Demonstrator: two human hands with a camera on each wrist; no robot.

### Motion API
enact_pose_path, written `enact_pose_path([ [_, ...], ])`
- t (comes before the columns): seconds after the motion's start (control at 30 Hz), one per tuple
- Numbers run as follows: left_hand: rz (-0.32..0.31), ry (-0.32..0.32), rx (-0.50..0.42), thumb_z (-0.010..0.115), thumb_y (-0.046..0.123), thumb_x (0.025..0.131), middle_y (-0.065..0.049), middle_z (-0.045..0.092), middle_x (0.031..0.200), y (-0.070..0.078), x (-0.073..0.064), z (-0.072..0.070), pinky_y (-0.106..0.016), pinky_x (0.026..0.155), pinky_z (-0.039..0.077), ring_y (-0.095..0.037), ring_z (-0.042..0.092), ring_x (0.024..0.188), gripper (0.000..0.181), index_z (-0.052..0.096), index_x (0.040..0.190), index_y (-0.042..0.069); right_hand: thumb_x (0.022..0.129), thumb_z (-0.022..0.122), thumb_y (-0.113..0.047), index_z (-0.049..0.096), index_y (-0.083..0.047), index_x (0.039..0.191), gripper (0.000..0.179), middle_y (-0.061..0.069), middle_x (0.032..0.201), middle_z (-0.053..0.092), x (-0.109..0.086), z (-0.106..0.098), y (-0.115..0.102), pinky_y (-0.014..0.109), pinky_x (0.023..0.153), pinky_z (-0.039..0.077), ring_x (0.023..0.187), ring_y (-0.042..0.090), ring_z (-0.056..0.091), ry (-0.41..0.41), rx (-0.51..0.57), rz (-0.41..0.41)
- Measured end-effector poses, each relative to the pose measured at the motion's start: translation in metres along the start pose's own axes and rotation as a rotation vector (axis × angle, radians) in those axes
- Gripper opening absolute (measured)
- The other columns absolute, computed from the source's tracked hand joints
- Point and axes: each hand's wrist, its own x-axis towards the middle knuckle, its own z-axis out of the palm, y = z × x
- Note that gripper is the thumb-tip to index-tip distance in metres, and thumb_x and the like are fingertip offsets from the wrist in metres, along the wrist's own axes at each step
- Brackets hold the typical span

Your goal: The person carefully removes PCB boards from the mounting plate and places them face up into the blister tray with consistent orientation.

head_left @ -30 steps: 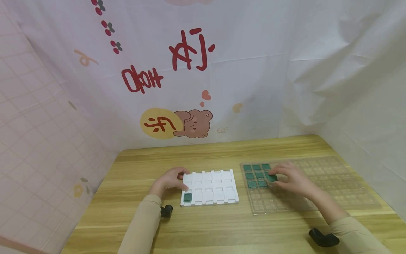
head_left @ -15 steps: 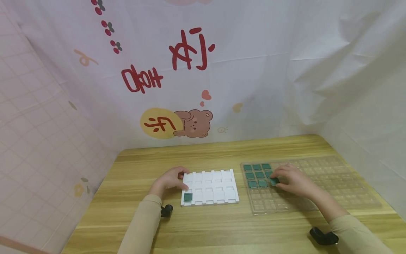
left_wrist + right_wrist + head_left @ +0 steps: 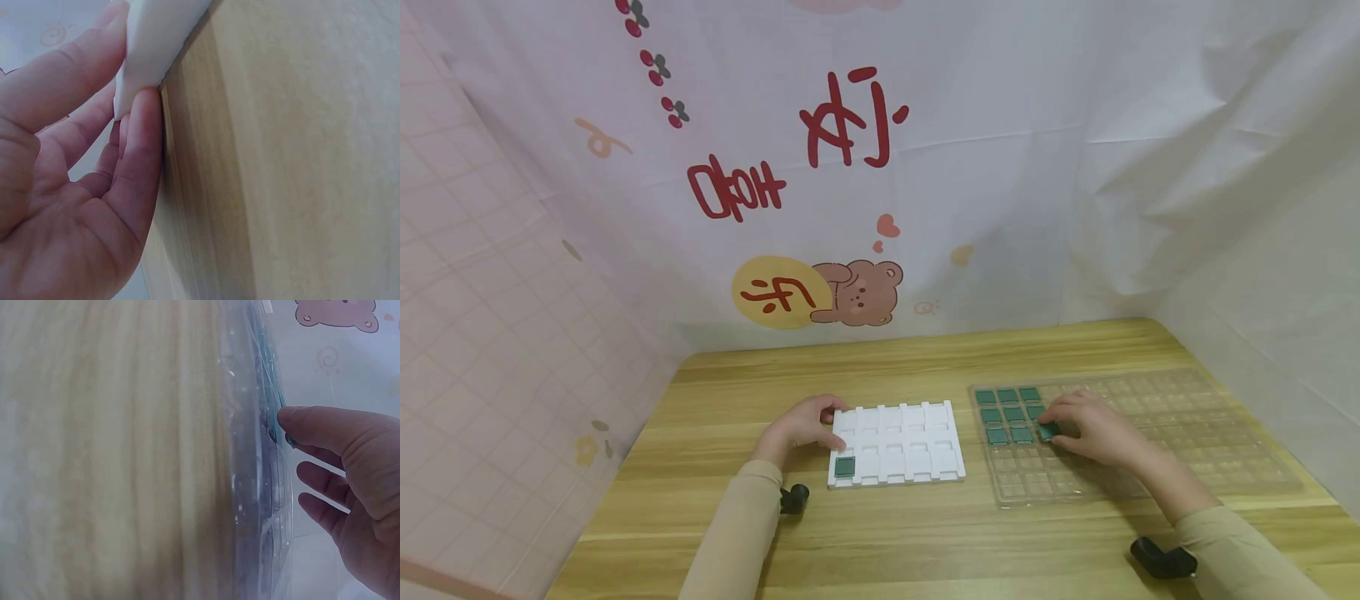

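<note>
At the left end of the white compartment tray (image 3: 893,451), my left hand (image 3: 801,423) grips the edge. In the left wrist view, the thumb lies on the tray's corner (image 3: 153,47) and the fingers are against its side and underside. One green circuit board (image 3: 845,467) sits in the tray's near-left compartment. My right hand (image 3: 1092,428) pinches another green circuit board (image 3: 1048,431) between thumb and index finger over the clear plastic tray (image 3: 1024,485). The right wrist view shows this board's edge (image 3: 291,442) at the fingertips, close over the clear tray.
Several green boards (image 3: 1013,413) lie in rows at the left of the clear tray. Black wrist camera mounts (image 3: 793,498) hang under both forearms. The wooden table (image 3: 910,533) ends at a printed white curtain (image 3: 1000,208) behind and at both sides.
My right fingers have brought the pinched board slightly nearer to me and to the right, uncovering another board behind it. The left hand and white tray have stayed in place.
</note>
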Motion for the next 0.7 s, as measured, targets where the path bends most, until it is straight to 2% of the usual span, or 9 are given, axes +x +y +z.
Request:
enact_pose_path([
  [0.3,-0.022,0.007,-0.015,0.091,0.007,0.069,-0.003,0.058,0.11,0.0001,0.0012,0.003,-0.043,0.096,0.041,-0.023,0.05,0.104,0.055,0.065,0.117,0.011,0.076,0.084,-0.009,0.074,-0.013,0.103,0.029,0.006,0.107,0.068,0.0003,0.0024,-0.0005,0.064,0.103,0.03,0.106,0.034,0.06,-0.026,-0.005,0.044],
  [0.7,-0.025,0.007,0.002,0.091,0.009,0.069,-0.003,0.058,0.111,-0.0003,0.001,0.0025,-0.042,0.097,0.041,-0.023,0.049,0.105,0.056,0.065,0.118,0.012,0.074,0.085,-0.008,0.074,-0.014,0.101,0.03,0.003,0.105,0.068,0.0003,0.005,0.0003,0.059,0.099,0.036,0.102,0.031,0.059,0.006,-0.022,0.007],
])
